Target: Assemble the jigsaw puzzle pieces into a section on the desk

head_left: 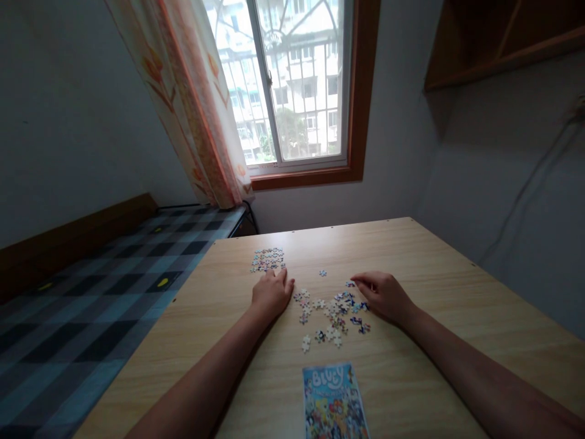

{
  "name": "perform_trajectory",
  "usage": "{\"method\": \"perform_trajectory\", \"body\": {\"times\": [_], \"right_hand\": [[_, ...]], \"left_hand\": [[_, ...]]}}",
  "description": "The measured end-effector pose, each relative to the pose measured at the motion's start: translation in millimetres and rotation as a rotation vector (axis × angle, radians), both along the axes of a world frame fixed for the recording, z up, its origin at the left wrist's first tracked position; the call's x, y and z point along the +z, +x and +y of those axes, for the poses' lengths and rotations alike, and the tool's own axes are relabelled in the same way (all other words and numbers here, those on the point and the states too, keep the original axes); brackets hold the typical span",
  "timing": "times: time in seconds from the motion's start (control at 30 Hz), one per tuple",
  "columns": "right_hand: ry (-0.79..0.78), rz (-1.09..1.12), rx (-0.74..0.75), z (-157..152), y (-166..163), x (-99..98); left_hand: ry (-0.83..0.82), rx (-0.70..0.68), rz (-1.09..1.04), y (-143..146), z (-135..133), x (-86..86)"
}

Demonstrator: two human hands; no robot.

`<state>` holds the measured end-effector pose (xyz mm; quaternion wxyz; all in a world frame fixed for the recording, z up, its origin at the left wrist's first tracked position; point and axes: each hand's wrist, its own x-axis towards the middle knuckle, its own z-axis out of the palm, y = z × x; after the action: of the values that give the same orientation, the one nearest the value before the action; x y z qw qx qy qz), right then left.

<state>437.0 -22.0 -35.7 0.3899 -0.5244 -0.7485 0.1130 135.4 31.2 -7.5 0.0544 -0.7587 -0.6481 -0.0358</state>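
My left hand (pixel 272 295) rests on the table with its fingers apart, the fingertips at the near edge of a block of puzzle pieces (pixel 267 258) laid in rows. One fingertip meets a piece at the block's near right corner. On the right, my right hand (pixel 384 296) has thumb and forefinger closed at a small puzzle piece (pixel 350 283) by the tabletop. Between the hands lies a loose scatter of puzzle pieces (pixel 338 306), some picture side up, others pale side up. A single puzzle piece (pixel 322 273) sits apart, farther back.
A blue picture card (pixel 336 402) with "BLUEY" on it lies at the near side of the wooden table (pixel 192 341). Left of the table is a bed (pixel 114 292) with a checked cover. Beyond are a curtain (pixel 192 103) and a window (pixel 301 85).
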Motion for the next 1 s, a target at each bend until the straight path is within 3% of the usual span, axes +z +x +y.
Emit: {"method": "perform_trajectory", "body": {"times": [1.0], "right_hand": [[0.021, -0.046, 0.052, -1.2, -2.6, -1.4]], "left_hand": [[0.041, 0.013, 0.004, -13.1, 7.5, 1.2]]}}
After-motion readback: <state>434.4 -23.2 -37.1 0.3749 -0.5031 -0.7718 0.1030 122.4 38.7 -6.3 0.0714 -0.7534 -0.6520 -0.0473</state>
